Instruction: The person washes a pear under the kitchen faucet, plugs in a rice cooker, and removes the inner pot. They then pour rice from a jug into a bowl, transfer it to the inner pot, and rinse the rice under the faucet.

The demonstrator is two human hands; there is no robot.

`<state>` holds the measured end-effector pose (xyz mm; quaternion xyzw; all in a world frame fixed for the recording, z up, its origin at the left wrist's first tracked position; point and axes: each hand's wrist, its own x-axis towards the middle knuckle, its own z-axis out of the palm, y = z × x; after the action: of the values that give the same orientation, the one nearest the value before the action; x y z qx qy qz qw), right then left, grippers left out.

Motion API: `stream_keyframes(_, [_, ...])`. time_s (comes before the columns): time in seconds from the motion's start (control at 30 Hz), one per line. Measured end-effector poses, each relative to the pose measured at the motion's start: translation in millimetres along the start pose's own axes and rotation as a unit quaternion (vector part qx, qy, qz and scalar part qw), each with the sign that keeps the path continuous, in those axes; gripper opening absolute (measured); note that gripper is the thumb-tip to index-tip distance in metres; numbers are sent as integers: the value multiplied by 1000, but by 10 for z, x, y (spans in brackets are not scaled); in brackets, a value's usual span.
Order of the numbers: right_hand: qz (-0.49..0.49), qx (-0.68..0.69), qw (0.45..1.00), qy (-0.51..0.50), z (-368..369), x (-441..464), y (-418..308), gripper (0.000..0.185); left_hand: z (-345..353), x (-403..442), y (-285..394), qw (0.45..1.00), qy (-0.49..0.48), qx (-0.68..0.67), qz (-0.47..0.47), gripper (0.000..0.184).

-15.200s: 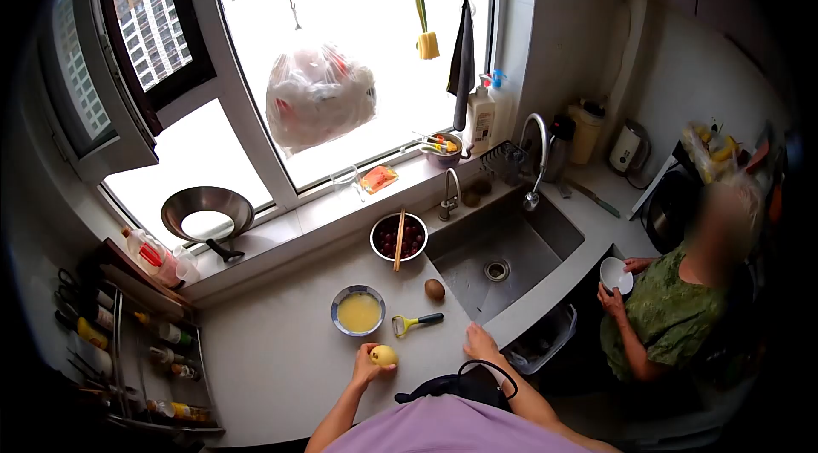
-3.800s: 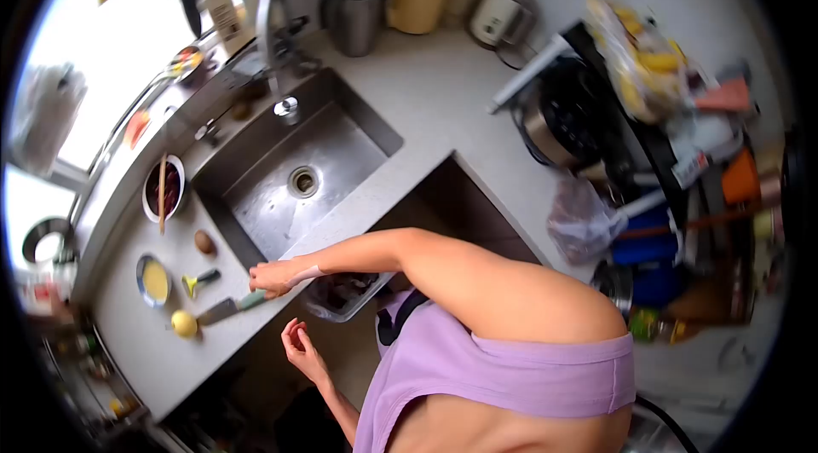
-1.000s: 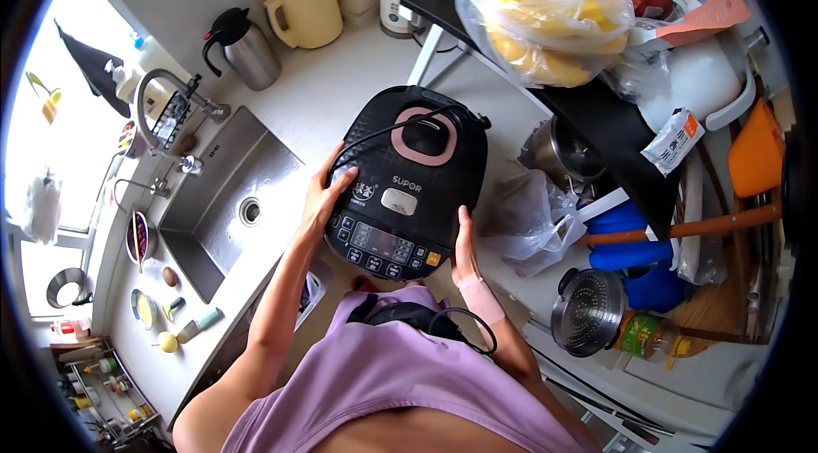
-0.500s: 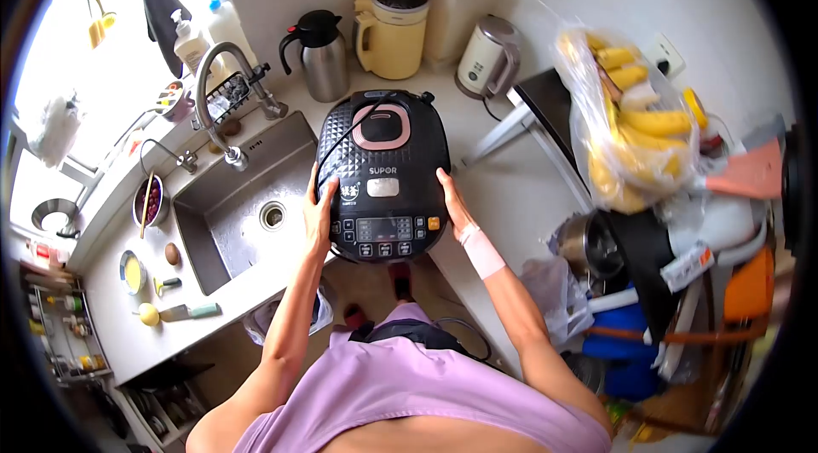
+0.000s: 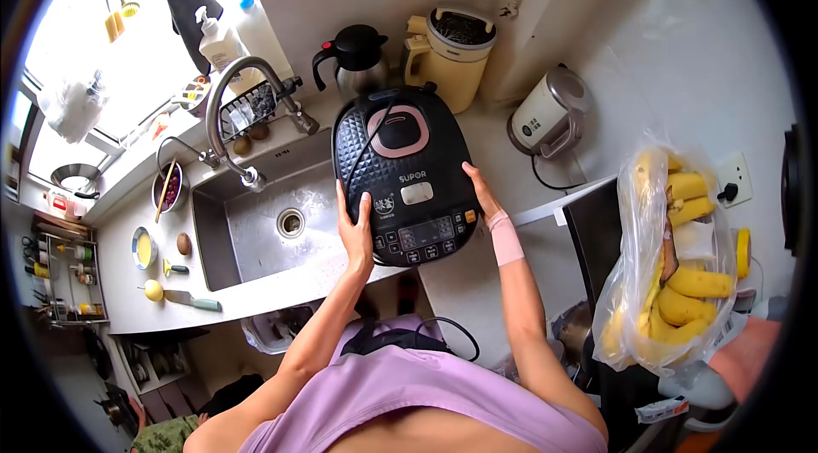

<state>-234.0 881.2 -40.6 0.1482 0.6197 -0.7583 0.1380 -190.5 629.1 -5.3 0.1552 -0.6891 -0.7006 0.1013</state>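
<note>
Both bare hands have hold of a black SUPOR rice cooker, its control panel facing the wearer and its rose-rimmed lid handle towards the wall. The left hand lies against the cooker's left side near the front, thumb over the top; the right hand, with a pale band around the wrist, presses the right side, part of it hidden by the cooker. The grip of each hand is spread broadly, the cooker's wide body held between the two. The cooker appears over the corner of the desk, just right of the steel sink; whether its base touches the surface cannot be told. A power cord trails over the lid's left part. Behind the cooker stand a steel thermal jug with a black lid and a cream-yellow pitcher-shaped appliance; to their right is an electric kettle. Further right, bananas fill a clear plastic bag. Left of the sink are a bowl of dark red fruit with chopsticks across it, a bowl of yellow liquid, a brown oval item, a peeler, a round yellow fruit and a green-handled knife. Another person's green patterned clothing shows at lower left.
</note>
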Motion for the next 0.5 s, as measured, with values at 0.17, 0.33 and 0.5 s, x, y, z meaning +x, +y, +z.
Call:
stream_keyframes(0.17, [-3,-12,1000,20,85,-149,-45,73,-70,-41,85,1000,-12,8,-24,66])
stream_keyframes(0.33, [37,-38,999,8,36,-153,-82,77,-91,-62,17,999,-28,-18,-31,67])
stream_keyframes(0.5, [-82,-217,957,173,-63,459,-134,80,-253,-41,-134,999,-32,23,-19,56])
